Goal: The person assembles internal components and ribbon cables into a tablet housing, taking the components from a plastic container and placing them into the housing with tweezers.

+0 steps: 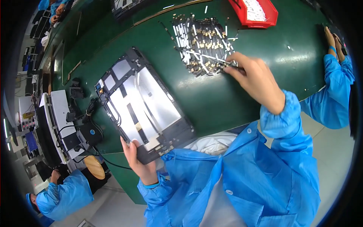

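Observation:
My left hand (140,163) grips the lower left corner of an opened tablet (164,100), thumb on top. The tablet lies tilted, its near end by my jacket, showing silver metal panels, black edges and thin cables. My right hand (259,77) is closed in a pinch on a thin pointed tool that looks like tweezers (215,58). Its tip reaches over a heap of small flex cables (206,36), black, white and gold, spread on the green table. The fingertips are at the heap's near right edge; whether the tweezers hold a cable cannot be made out.
A red bin (261,22) with small white pieces stands beyond the heap. Black adapters and coiled cables (89,132) lie on the left. Another dark device (126,7) is at the far edge. A co-worker's blue sleeves (334,79) are at right; another person (64,195) sits lower left.

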Demonstrator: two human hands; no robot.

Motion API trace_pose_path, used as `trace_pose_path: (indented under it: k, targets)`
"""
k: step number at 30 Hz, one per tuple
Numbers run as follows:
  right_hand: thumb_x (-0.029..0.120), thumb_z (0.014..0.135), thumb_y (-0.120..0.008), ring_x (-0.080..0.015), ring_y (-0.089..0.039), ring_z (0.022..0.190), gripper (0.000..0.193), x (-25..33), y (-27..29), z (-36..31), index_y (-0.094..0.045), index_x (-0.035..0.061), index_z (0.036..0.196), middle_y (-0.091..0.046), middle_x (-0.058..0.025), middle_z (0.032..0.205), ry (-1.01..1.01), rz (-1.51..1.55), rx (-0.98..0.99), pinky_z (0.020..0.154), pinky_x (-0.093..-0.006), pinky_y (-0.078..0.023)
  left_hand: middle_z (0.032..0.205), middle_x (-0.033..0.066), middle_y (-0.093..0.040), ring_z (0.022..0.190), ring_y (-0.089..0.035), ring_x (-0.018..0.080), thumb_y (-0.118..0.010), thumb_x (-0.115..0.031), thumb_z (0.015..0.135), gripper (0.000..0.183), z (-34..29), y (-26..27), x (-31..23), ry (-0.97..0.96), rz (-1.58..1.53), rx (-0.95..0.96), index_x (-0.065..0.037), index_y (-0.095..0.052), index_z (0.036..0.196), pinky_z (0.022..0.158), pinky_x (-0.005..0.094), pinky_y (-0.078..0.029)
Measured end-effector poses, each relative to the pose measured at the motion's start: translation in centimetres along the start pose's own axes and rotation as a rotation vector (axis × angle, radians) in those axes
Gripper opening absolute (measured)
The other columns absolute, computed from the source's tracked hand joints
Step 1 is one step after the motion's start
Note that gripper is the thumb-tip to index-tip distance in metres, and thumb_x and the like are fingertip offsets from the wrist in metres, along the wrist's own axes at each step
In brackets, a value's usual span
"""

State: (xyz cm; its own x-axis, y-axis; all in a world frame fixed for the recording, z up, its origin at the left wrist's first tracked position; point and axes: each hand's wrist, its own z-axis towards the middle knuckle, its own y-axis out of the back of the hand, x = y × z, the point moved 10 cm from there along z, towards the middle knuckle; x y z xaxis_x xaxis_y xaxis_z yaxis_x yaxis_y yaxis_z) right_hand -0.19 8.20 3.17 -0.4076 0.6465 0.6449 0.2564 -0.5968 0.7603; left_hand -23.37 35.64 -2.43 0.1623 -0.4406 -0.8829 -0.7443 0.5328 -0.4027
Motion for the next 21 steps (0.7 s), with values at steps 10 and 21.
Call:
trace_pose_path:
  k: [10, 21]
  targets:
    - [0.010, 0.085, -0.061, -0.0322, -0.057, 0.071, 0.012, -1.5, -2.1, 2.7, -0.056, -0.0005, 0.087, -0.061, -0.0172, 0.076, -0.065, -0.124, 0.199, 0.062, -0.0391, -0.045, 0.139, 0.0147, -0.038, 0.124, -0.041, 0.0208, -0.050, -0.007, 0.092, 0.060, -1.2, -2.4, 3.6, 0.130, 0.401, 0.154, 0.002, -0.022, 0.144, 0.104, 0.0303, -0.030]
    - [0.011, 0.088, -0.063, 0.0000, -0.041, 0.062, 0.010, 3.7, -1.8, -1.8, -0.060, 0.0026, 0.086, -0.050, 0.0053, 0.067, -0.271, 0.632, 0.244, 0.053, -0.0189, -0.032, 0.111, 0.0173, -0.057, 0.099, -0.056, 0.0248, -0.062, -0.015, 0.086, 0.035, -3.2, -8.2, -1.5, -0.263, 0.620, 0.470, 0.005, -0.060, 0.115, 0.088, 0.0323, -0.043]
